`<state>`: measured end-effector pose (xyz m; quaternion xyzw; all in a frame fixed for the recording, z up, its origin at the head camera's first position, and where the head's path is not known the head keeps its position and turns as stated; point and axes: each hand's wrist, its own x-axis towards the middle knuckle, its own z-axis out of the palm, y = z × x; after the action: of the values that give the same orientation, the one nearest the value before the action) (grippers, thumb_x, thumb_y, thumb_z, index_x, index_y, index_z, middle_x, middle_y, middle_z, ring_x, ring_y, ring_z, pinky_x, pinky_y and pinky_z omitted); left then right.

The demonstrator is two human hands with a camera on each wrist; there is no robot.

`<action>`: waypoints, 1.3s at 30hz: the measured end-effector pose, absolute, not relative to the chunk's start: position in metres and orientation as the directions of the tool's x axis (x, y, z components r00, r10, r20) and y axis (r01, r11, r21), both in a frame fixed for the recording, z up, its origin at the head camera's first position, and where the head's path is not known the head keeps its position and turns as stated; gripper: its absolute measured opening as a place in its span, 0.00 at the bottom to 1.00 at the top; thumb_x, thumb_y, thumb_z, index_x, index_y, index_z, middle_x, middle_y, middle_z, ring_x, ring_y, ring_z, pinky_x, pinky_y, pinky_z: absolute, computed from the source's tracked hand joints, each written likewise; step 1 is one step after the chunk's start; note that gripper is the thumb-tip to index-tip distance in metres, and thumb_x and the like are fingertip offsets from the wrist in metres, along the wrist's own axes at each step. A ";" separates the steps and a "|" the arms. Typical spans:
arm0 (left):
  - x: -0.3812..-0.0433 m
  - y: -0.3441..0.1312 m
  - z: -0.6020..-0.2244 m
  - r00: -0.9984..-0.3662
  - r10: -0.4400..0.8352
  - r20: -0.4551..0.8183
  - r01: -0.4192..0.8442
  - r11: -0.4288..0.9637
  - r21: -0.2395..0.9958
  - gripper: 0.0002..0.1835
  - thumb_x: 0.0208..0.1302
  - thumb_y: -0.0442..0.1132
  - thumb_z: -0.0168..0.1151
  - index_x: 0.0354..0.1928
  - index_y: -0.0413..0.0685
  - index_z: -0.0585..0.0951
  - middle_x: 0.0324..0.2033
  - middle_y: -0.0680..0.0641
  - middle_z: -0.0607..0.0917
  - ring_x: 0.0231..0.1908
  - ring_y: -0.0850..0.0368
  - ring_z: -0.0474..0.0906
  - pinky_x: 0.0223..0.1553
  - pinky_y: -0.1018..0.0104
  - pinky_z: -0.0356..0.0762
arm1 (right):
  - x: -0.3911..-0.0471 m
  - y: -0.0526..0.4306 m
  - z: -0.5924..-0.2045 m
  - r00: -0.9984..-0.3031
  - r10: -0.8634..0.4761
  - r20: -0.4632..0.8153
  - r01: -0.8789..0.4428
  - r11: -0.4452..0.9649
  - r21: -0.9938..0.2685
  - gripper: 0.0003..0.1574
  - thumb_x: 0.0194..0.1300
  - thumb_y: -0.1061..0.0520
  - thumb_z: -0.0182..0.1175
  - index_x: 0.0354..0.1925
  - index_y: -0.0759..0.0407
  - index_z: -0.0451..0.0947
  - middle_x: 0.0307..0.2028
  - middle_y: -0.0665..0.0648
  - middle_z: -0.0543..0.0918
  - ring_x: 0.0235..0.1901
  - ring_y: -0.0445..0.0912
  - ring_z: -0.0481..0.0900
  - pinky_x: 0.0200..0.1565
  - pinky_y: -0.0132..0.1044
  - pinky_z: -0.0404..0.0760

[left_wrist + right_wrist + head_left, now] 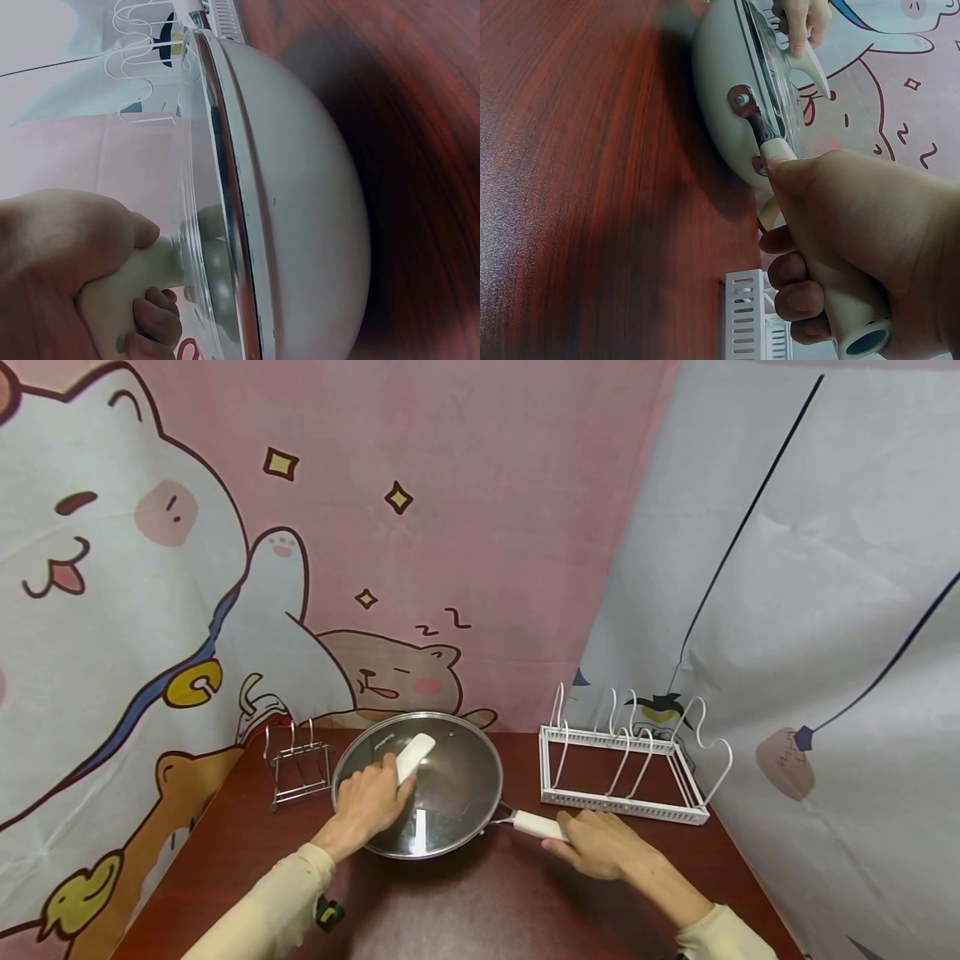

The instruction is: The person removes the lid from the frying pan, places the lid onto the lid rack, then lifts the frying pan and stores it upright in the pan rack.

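Observation:
A pale wok (307, 172) with a long cream handle (536, 826) is at the middle of the table, its glass lid (465, 785) on top with a metal rim. My left hand (369, 800) grips the cream lid handle (416, 752), fingers curled beneath it in the left wrist view. On the wok's right, my right hand (600, 845) holds the long handle, fingers wrapped around it and thumb along it toward the wok, as the right wrist view shows. Whether the wok's base touches the table cannot be told.
A white rack (622, 810) with several curved wire dividers stands at the right on the dark red wood-grain table (465, 918). Left of the wok is a small metal wire rack (300, 777). Behind hangs a pink and pale cartoon cloth (510, 543).

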<state>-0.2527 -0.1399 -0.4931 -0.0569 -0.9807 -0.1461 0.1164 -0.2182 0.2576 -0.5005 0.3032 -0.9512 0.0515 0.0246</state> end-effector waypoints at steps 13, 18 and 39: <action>-0.252 -0.140 -0.494 -0.963 0.097 0.251 0.166 0.948 0.272 0.23 0.82 0.54 0.67 0.48 0.38 0.76 0.29 0.38 0.86 0.23 0.40 0.84 0.23 0.45 0.80 | -0.218 0.258 -0.501 -0.816 -0.573 0.078 -0.578 0.812 -0.082 0.24 0.82 0.34 0.64 0.36 0.48 0.74 0.21 0.42 0.68 0.19 0.39 0.65 0.23 0.37 0.65; -0.253 -0.141 -0.493 -0.962 0.102 0.254 0.172 0.947 0.270 0.23 0.82 0.54 0.67 0.48 0.38 0.76 0.28 0.38 0.85 0.23 0.40 0.83 0.23 0.45 0.80 | -0.219 0.258 -0.500 -0.815 -0.574 0.087 -0.579 0.811 -0.075 0.25 0.82 0.34 0.64 0.35 0.48 0.74 0.20 0.42 0.68 0.19 0.39 0.65 0.23 0.38 0.65; -0.256 -0.146 -0.510 -0.910 0.131 0.392 0.250 0.929 0.272 0.24 0.84 0.57 0.61 0.45 0.40 0.74 0.26 0.40 0.83 0.21 0.41 0.82 0.21 0.43 0.79 | -0.218 0.259 -0.502 -0.817 -0.571 0.078 -0.576 0.812 -0.096 0.25 0.82 0.33 0.63 0.36 0.48 0.74 0.21 0.41 0.68 0.19 0.38 0.66 0.24 0.38 0.67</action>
<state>-0.2561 -0.1459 -0.5099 -0.0988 -0.9642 -0.1601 0.1871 -0.2185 0.2594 -0.5019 0.3015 -0.9514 0.0576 0.0228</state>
